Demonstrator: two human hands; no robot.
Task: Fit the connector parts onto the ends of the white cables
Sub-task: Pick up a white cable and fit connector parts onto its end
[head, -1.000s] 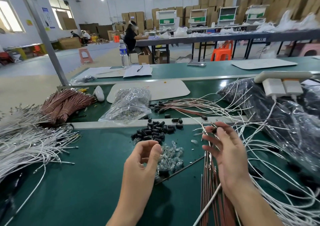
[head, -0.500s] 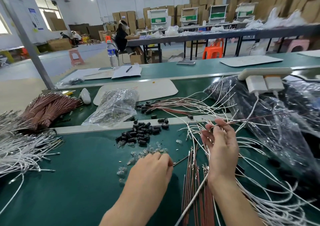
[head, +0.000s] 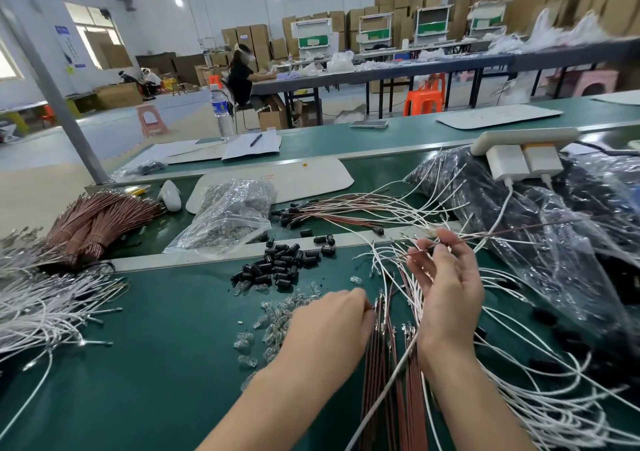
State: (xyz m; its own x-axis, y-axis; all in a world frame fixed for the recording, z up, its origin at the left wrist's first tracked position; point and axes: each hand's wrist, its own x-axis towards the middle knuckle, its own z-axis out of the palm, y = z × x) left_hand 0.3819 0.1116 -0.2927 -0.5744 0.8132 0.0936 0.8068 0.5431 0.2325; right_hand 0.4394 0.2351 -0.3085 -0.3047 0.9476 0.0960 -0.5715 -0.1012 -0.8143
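Loose white cables point(head: 554, 398) sprawl over the green table at the right, and a second heap of white cables point(head: 45, 308) lies at the left. A pile of black connector parts point(head: 277, 267) sits mid-table, with small clear parts point(head: 277, 315) just in front of it. My right hand point(head: 446, 284) is raised, palm toward me, pinching a thin brown cable point(head: 512, 231) that carries a black connector at my fingertips. My left hand point(head: 332, 319) lies palm down, its fingertips at the metal ends of flat-lying brown cables point(head: 381, 381); its grip is hidden.
A brown cable bundle point(head: 93, 222) lies far left. A clear bag of parts point(head: 232, 215) and a white board point(head: 311, 180) sit behind the black pile. Cables with black connectors fitted point(head: 329, 211) lie beyond. Dark plastic bags point(head: 554, 243) and a power strip point(head: 519, 139) crowd the right.
My left hand dropped from a raised pinch to the table and slid right, from the clear parts to the brown cable ends. My right hand turned palm-up with a brown cable.
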